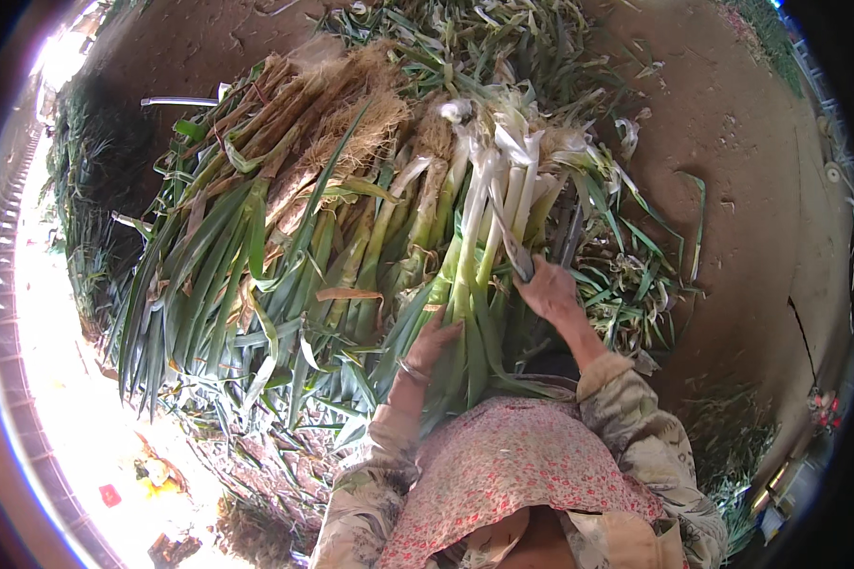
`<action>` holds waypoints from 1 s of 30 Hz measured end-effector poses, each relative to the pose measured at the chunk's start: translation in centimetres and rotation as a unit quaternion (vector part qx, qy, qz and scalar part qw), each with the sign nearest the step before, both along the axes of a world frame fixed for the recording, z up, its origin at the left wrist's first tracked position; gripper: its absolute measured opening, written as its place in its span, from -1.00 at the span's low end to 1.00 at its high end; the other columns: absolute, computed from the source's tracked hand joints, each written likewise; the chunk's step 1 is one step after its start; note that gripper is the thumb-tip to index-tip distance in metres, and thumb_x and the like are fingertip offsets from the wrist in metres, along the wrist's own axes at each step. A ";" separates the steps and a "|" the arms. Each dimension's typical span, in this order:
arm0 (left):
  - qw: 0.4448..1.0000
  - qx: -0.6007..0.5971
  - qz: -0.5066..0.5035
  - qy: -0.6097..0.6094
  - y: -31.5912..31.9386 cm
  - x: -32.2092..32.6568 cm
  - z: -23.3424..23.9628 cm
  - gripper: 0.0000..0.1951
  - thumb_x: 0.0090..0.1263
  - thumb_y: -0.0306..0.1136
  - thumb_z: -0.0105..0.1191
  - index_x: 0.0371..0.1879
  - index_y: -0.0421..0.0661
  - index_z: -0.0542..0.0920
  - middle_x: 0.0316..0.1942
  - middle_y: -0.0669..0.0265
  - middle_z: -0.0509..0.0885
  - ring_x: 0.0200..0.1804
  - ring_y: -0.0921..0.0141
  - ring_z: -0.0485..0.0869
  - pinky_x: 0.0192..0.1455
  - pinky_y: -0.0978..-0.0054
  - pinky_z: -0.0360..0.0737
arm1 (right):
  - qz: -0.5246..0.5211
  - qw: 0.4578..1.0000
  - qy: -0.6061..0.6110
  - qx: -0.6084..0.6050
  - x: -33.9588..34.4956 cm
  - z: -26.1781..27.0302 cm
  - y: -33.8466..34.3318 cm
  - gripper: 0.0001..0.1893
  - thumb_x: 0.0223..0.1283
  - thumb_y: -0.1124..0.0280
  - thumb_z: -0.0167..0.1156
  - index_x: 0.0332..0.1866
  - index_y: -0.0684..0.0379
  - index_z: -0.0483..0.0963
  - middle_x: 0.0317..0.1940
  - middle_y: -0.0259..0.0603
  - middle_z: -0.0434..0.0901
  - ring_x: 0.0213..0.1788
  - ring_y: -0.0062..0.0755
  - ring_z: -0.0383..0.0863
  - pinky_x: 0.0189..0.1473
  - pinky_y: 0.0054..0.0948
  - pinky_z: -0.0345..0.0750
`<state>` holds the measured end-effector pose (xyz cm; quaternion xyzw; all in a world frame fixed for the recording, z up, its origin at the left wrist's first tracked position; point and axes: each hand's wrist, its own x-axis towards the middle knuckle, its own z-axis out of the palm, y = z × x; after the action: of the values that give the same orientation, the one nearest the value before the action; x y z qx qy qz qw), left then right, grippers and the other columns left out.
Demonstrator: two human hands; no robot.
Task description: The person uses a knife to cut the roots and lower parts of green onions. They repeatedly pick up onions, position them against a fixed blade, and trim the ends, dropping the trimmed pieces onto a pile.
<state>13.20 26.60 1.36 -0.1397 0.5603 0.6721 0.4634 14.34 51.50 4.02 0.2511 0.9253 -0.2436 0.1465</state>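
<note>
My right hand is closed on the handle of a knife, its blade pointing up and to the left over the pale stalks. My left hand grips the green lower part of a leek, whose white stem points away from me. Several peeled leeks with white stems lie beside it. To their left is a large pile of unpeeled leeks with brown, fibrous roots; their green leaves hang toward me. The blade partly covers the stems behind it.
Stripped leaves and peelings are heaped beyond the leeks, and more trimmings lie right of my right hand. Brown ground extends to the right. Further green bundles stand at the far left. A floral apron covers my lap.
</note>
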 end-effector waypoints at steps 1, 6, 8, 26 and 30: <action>0.998 0.026 0.034 -0.048 -0.2 -0.1 0.2 -0.30 0.32 -0.39 0.10 0.40 -0.31 0.11 0.18 0.20 0.50 0.11 0.39 0.55 0.16 0.48 0.48 | -0.004 1.000 -0.014 -0.004 -0.1 -0.3 -0.1 -0.59 0.07 -0.01 0.22 -0.21 0.15 0.51 -0.40 0.08 0.65 -0.23 0.10 0.66 -0.17 -0.09 0.59; 0.990 0.081 0.045 -0.104 -1.1 -0.7 -1.9 -0.27 0.33 -0.39 0.09 0.43 -0.26 0.04 0.18 0.21 0.49 0.12 0.40 0.53 0.18 0.50 0.45 | -0.024 1.000 0.014 -0.004 -1.6 -2.1 0.1 -0.56 0.09 -0.05 0.19 -0.20 0.17 0.49 -0.40 0.09 0.64 -0.23 0.08 0.66 -0.17 -0.09 0.59; 0.987 0.102 0.052 -0.114 -1.5 -0.5 -2.5 -0.24 0.33 -0.39 0.10 0.44 -0.27 0.00 0.19 0.21 0.48 0.13 0.40 0.51 0.20 0.50 0.43 | -0.020 0.999 0.028 -0.008 -1.8 -1.4 -0.4 -0.56 0.09 -0.05 0.19 -0.23 0.18 0.50 -0.37 0.06 0.65 -0.24 0.05 0.67 -0.15 -0.10 0.60; 0.957 -0.122 -0.118 0.235 0.7 0.2 4.3 -0.39 0.29 -0.34 0.15 0.30 -0.30 0.29 0.04 0.08 0.61 0.03 0.35 0.60 0.09 0.48 0.51 | -0.051 0.998 0.025 0.000 -2.9 -5.0 1.8 -0.55 0.11 -0.04 0.17 -0.19 0.20 0.56 -0.34 0.04 0.65 -0.19 0.05 0.66 -0.10 -0.18 0.59; 0.936 -0.157 -0.141 0.283 4.0 -1.0 9.3 -0.37 0.28 -0.20 0.15 0.27 -0.26 0.31 0.00 -0.14 0.60 0.11 0.08 0.59 0.15 0.29 0.48 | -0.167 0.968 0.070 -0.176 -0.8 0.1 2.5 -0.55 0.13 -0.03 0.18 -0.20 0.22 0.54 -0.32 0.11 0.63 -0.16 0.12 0.64 -0.10 -0.12 0.55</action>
<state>12.17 30.55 10.63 0.0653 0.7807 0.5150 0.3479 13.50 54.02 4.13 0.3548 0.8208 -0.4404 0.0805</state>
